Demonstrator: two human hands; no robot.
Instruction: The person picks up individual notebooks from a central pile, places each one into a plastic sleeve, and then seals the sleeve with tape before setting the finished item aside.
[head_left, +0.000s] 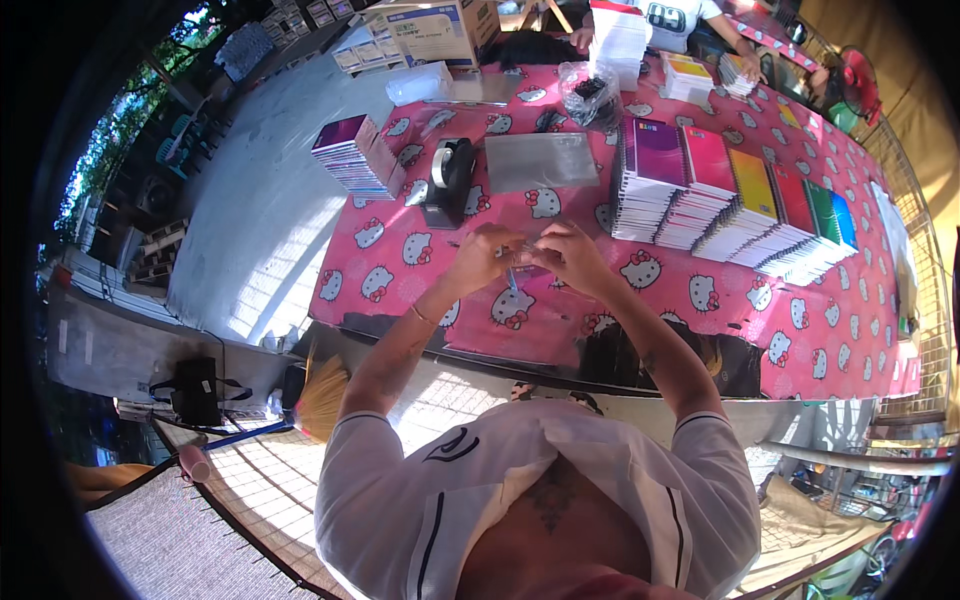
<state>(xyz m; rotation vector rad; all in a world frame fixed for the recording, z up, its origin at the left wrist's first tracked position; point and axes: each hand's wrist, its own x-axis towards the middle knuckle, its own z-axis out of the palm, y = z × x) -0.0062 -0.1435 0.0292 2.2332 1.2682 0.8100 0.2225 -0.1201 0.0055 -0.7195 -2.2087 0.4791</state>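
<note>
Both hands meet over the near part of the table. My left hand has its fingers pinched together. Close beside it, my right hand is closed in the same way. Between the fingertips is something small and partly clear that I cannot make out; a purple and a light blue bit show just below. Beyond my hands lies a flat clear plastic sheet. A black tape dispenser stands to its left. Stacks of spiral notebooks in purple, pink, yellow, red, green and blue rise on the right.
A pink patterned cloth covers the table. A purple-topped notebook stack stands at the left edge. A crumpled clear bag lies farther back, near a cardboard box. Another person is at the far side. A broom leans at lower left.
</note>
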